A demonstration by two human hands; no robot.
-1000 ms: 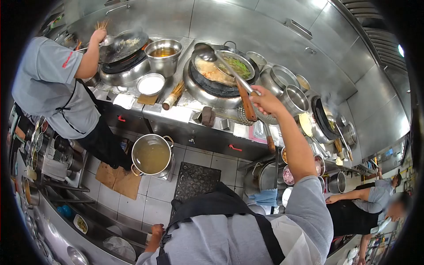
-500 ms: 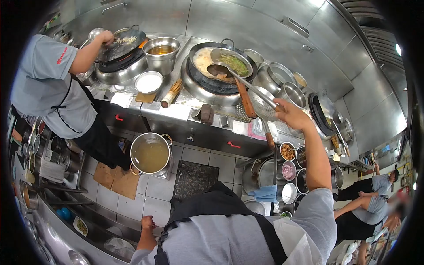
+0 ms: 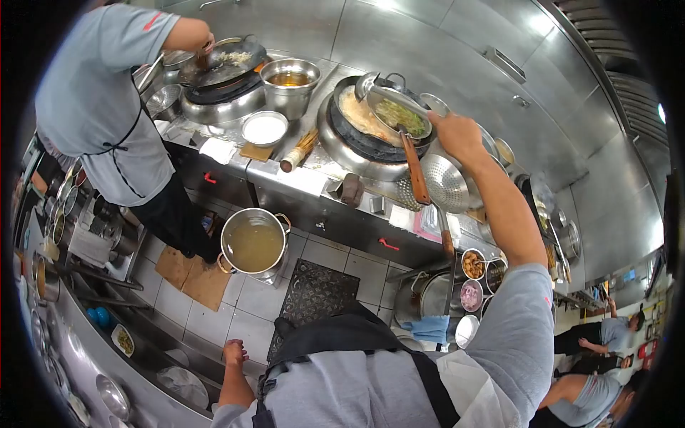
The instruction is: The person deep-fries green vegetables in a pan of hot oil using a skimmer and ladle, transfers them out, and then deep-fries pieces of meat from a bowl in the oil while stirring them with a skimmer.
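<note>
My right hand [image 3: 457, 135] grips the handle of a metal ladle [image 3: 366, 85]. The ladle's bowl is over the rim of a strainer holding green vegetables [image 3: 398, 118], above a wok of frothy, pale-brown liquid [image 3: 357, 114]. The strainer's wooden handle [image 3: 415, 171] slants toward the counter's front edge. Beside it lies a perforated skimmer [image 3: 444, 183]. Low beside my body, my left hand [image 3: 234, 352] hangs with curled fingers and nothing visible in it.
A co-worker [image 3: 107, 93] stands at another wok [image 3: 225, 64] on the left. A pot of liquid [image 3: 254, 241] stands below the counter [image 3: 285, 175]. A pot of oil [image 3: 290, 89] and white bowl [image 3: 265, 129] sit between the woks. More people are at far right.
The ladle has gone from low over the wok up to the strainer's upper left rim. The view has shifted, and the left co-worker's hand is now lower in the frame's left wok.
</note>
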